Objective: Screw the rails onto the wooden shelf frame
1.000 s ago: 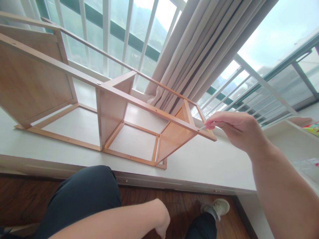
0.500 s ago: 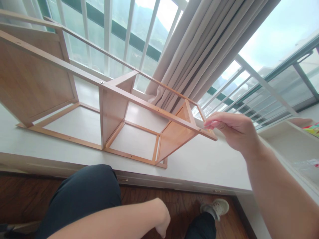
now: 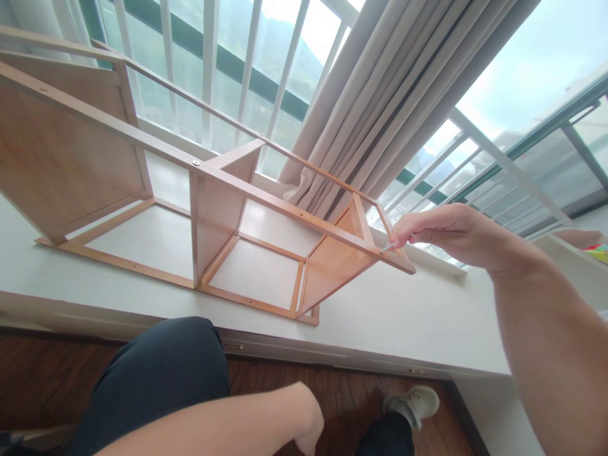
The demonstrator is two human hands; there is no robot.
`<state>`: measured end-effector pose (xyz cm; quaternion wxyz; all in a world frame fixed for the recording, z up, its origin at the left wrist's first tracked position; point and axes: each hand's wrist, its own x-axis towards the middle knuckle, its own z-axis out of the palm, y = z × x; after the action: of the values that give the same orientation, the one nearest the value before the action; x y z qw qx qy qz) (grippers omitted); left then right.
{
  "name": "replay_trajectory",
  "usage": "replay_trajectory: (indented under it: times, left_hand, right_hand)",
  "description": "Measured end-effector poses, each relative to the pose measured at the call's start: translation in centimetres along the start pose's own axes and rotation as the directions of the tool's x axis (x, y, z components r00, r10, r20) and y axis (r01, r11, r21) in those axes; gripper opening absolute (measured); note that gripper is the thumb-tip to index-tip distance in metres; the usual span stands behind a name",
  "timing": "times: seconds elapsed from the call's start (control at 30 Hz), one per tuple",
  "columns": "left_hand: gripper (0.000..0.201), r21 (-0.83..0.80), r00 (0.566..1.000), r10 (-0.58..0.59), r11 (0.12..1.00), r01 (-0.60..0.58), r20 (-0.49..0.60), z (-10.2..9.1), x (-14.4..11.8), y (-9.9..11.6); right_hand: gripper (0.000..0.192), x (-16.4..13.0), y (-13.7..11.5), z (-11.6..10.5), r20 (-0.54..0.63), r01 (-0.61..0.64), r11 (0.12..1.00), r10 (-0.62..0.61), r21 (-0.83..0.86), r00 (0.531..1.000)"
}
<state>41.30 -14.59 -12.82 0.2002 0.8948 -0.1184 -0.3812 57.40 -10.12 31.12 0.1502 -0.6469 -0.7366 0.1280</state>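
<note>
- One thin tool sits pinched in my right hand, three o'clock, tip at the upper rail.
- Wooden frame spans ten o'clock to just past three.
- Left hand, six o'clock: I cannot tell its fingers' state.
- I'd keep the shaft straight and press lightly.

Room, likely home: beige curtain, barred window, wood floor, white ledge.
</note>
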Motion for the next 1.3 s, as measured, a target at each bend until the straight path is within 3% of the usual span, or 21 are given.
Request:
replay_trajectory:
  times: [0.17,0.33,0.57,0.77,0.9,1.07,1.3]
  left_hand:
    - [0.046,0.044,1.0,0.006,0.999,-0.007,0.024,0.6,1.2,-0.2]
    - [0.032,-0.003,1.0,-0.014,1.0,0.014,-0.016,1.5,2.8,-0.5]
    - [0.042,0.069,0.997,-0.03,0.997,0.025,0.067,1.2,3.3,-0.5]
    - [0.033,0.024,1.0,-0.027,0.999,0.027,0.014,1.1,3.0,-0.5]
    - [0.043,0.074,0.998,-0.017,0.997,0.013,0.056,1.2,2.5,-0.4]
    - [0.032,-0.025,0.998,-0.011,1.0,0.009,-0.06,1.5,2.5,-0.6]
    - [0.035,0.011,0.999,0.0,1.0,0.001,-0.049,1.5,2.0,-0.3]
  right_hand:
    - [0.031,0.2,0.0,-0.6,0.061,-0.005,1.0,0.005,-0.014,0.998]
    - [0.027,0.4,-0.3,-1.0,0.125,0.043,0.995,-0.031,-0.095,0.992]
    - [0.031,0.4,-1.1,-0.9,0.108,0.266,0.924,-0.245,-0.276,0.963]
    - [0.028,-0.8,-0.4,0.3,0.063,0.337,0.874,-0.337,-0.35,0.939]
    - [0.019,-0.7,-0.2,1.2,0.0,0.322,0.867,-0.348,-0.381,0.937]
    - [0.022,-0.5,-0.8,2.7,-0.143,0.251,0.843,-0.356,-0.475,0.923]
    - [0.031,-1.0,-1.6,4.5,-0.347,-0.048,0.813,-0.193,-0.58,0.918]
